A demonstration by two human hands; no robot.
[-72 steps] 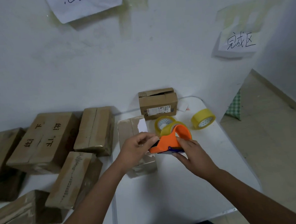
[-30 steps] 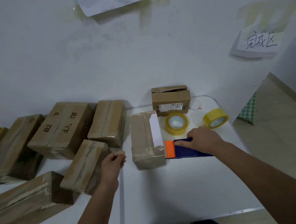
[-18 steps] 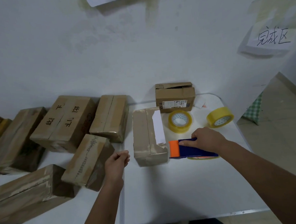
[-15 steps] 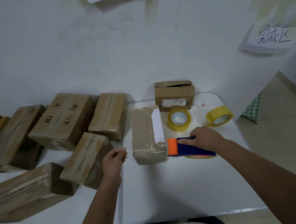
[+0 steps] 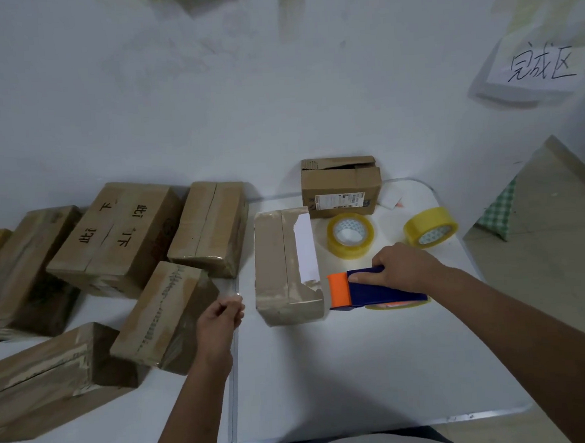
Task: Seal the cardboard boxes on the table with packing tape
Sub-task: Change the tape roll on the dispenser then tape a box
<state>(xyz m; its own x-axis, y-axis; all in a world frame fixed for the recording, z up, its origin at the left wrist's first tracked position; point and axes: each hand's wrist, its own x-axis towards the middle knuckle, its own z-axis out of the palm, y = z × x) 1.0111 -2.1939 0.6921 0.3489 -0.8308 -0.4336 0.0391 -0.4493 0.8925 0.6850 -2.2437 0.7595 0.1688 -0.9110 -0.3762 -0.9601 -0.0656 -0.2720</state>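
Observation:
A brown cardboard box [image 5: 280, 266] with a white label strip lies in the middle of the white table [image 5: 327, 373]. Right of it a blue and orange tape dispenser [image 5: 360, 290] lies flat on the table, its orange end close to the box's near right corner. My right hand [image 5: 403, 269] holds the dispenser from above, index finger stretched along its top. My left hand [image 5: 220, 316] hovers left of the box, fingers curled, pinching what looks like a thin clear end of tape [image 5: 234, 293]. Any tape running across the box is too faint to see.
Several taped cardboard boxes [image 5: 120, 235] crowd the table's left half, the nearest box [image 5: 163, 314] just beside my left hand. A small open box [image 5: 340, 187] stands at the back. Two yellow tape rolls [image 5: 350, 235] [image 5: 430, 231] lie behind the dispenser. The table's right edge drops to the floor.
Both hands were together over the box at the raised dispenser. My right hand has laid the dispenser flat right of the box; my left has drawn away to the left. In the last half second, almost nothing moved.

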